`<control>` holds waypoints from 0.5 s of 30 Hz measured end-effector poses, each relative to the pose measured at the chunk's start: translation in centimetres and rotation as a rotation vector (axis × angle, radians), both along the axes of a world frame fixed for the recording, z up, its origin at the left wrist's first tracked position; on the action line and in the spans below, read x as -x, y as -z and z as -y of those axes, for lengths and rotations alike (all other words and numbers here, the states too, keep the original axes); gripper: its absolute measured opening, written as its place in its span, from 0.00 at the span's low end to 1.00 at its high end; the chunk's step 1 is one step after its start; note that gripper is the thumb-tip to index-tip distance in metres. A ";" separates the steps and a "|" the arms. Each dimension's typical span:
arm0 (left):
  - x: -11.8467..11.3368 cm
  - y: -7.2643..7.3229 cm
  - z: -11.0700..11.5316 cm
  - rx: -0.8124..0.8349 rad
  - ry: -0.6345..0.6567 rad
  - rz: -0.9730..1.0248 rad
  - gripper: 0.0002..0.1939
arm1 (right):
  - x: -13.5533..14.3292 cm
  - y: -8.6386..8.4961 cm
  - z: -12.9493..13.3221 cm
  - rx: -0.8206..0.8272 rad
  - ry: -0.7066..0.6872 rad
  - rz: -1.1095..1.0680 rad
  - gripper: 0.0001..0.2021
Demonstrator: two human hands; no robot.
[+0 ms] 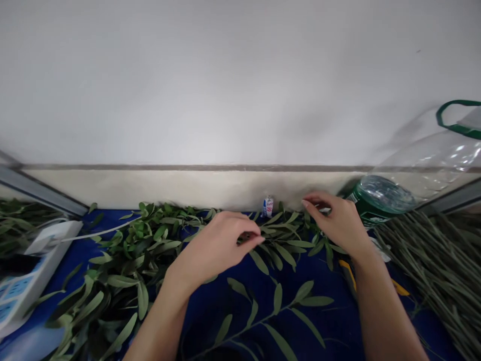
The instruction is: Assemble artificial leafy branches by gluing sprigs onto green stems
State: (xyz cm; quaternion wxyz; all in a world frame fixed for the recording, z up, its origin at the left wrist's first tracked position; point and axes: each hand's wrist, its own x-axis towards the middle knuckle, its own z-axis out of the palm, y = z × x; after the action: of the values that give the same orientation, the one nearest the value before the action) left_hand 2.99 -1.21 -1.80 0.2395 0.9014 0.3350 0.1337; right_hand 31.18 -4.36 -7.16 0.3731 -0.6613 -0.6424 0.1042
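Though near, leaves (286, 254) below left grip (221, 244)

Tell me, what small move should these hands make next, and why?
I'd probably lower the left hand to the leafy sprig in the foreground. It lies on the blue surface, and neither hand touches the part in view. The left hand seems the nearer one; the right hand is over by the plastic bottle.
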 end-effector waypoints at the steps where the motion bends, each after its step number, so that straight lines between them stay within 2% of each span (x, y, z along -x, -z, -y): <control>1: -0.1 -0.5 0.6 0.084 0.059 -0.036 0.11 | -0.2 0.3 -0.1 0.000 0.009 0.017 0.07; 2: -0.4 -0.8 1.3 0.164 0.129 -0.089 0.13 | -0.3 0.6 -0.3 0.001 0.015 0.030 0.07; 4: -1.5 -0.2 2.6 0.256 0.222 -0.265 0.18 | -0.5 1.0 -0.4 0.012 0.020 0.045 0.07; 6: -2.9 1.2 3.8 0.219 0.248 -0.477 0.26 | -0.5 1.1 -0.4 0.002 0.041 0.043 0.08; 8: -4.2 2.8 4.8 0.196 0.286 -0.648 0.26 | -0.5 0.7 -0.1 -0.046 0.093 0.016 0.07; 11: -5.0 3.8 5.2 0.165 0.344 -0.665 0.10 | -0.3 -0.1 0.2 -0.118 0.154 -0.066 0.06; 15: -4.4 3.1 4.6 0.214 0.398 -0.531 0.10 | 0.6 -0.4 -0.5 -0.097 0.103 -0.131 0.07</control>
State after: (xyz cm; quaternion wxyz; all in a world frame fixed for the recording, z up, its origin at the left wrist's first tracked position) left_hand 7.41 -5.80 -4.88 0.2587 0.9221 0.2153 -0.1908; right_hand 30.61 -3.87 -6.80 0.4506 -0.6663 -0.5861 0.0967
